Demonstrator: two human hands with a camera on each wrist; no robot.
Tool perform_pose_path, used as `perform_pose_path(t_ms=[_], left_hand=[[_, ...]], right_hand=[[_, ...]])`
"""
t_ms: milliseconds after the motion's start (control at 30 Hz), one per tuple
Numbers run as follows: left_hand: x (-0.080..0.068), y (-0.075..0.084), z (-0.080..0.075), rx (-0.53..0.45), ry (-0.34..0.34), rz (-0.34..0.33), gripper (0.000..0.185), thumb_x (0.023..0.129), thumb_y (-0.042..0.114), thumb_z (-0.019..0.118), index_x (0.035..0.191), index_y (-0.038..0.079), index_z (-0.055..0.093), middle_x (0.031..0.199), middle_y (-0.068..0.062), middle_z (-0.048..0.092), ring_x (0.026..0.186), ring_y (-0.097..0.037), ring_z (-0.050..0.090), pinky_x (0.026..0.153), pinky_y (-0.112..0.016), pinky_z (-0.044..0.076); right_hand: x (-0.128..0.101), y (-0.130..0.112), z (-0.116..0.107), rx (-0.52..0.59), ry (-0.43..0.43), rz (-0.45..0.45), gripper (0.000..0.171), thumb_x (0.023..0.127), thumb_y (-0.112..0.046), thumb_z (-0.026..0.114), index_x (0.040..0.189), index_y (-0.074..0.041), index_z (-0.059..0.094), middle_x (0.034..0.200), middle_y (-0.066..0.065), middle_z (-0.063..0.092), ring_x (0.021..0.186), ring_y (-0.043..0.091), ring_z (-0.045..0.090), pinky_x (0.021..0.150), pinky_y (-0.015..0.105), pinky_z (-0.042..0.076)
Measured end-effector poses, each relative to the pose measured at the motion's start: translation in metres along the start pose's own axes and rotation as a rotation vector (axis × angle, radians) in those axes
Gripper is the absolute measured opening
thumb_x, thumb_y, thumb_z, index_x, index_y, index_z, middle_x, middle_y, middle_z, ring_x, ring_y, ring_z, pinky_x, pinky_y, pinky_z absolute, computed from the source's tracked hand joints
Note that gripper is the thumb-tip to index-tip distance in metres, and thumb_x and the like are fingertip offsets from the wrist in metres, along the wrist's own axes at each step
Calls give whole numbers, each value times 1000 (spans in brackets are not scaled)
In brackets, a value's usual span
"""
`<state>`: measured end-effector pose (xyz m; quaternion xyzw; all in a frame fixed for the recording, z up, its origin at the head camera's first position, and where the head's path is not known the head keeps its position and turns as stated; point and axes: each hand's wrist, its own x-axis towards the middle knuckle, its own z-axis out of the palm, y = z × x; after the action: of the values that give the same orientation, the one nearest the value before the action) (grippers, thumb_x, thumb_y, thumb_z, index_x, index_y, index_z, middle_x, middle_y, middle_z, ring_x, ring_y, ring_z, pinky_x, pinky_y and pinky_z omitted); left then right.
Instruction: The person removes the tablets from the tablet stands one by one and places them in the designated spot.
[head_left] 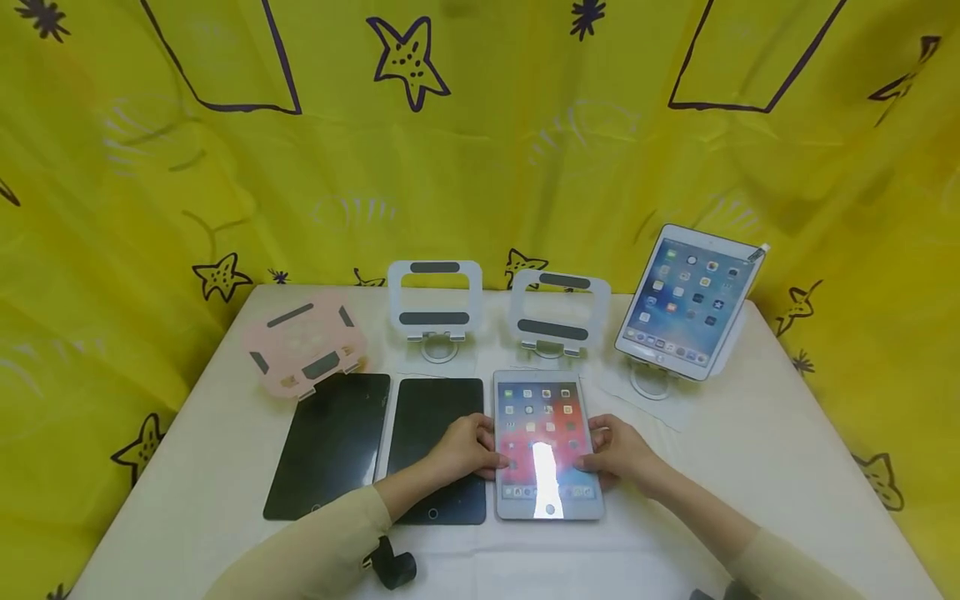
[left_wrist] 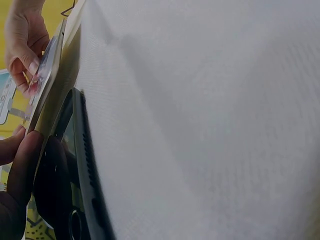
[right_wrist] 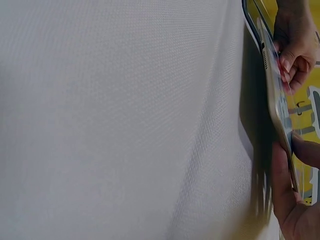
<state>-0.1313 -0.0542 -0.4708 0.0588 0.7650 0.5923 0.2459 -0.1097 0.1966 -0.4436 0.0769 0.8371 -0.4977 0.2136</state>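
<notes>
A white tablet with its screen lit lies between my two hands, at the front middle of the table. My left hand pinches its left long edge, thumb on the glass and fingers beneath. On the opposite edge my right hand grips it the same way, with its thumb over the screen side. In the right wrist view the tablet's edge stands over the cloth with a shadow below. A black tablet with a dark screen lies under my left wrist, and another black tablet is farther left.
Two white stands rise behind the tablets. A pink stand leans at the back left. At the back right another lit tablet rests tilted on a stand. Yellow curtain hangs behind the white-covered table.
</notes>
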Motion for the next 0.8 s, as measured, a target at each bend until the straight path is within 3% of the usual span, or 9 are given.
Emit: perform_pose_path(t_ms=[300, 600, 800], left_hand=[[-1, 3, -3, 65, -32, -40, 56, 72, -3, 78, 117, -14, 47, 74, -10, 59, 57, -20, 67, 51, -30, 55], [0, 9, -6, 133, -60, -109, 54, 73, 0, 79, 115, -11, 47, 67, -10, 63, 52, -18, 66, 49, -27, 54], [1, 7, -13, 77, -80, -105, 52, 78, 4, 76, 118, -9, 45, 66, -10, 63, 49, -12, 61, 50, -29, 55]], right_hand=[[2, 6, 5, -54, 6, 52, 65, 75, -7, 78, 125, 11, 40, 83, 11, 58, 59, 16, 60, 52, 30, 54], [0, 6, 7, -87, -8, 15, 71, 74, -8, 80, 128, 5, 36, 83, 11, 56, 58, 17, 58, 51, 31, 54], [-2, 4, 7, -179, 24, -15, 70, 73, -10, 80, 128, 3, 40, 79, 9, 57, 55, 17, 55, 50, 29, 52]])
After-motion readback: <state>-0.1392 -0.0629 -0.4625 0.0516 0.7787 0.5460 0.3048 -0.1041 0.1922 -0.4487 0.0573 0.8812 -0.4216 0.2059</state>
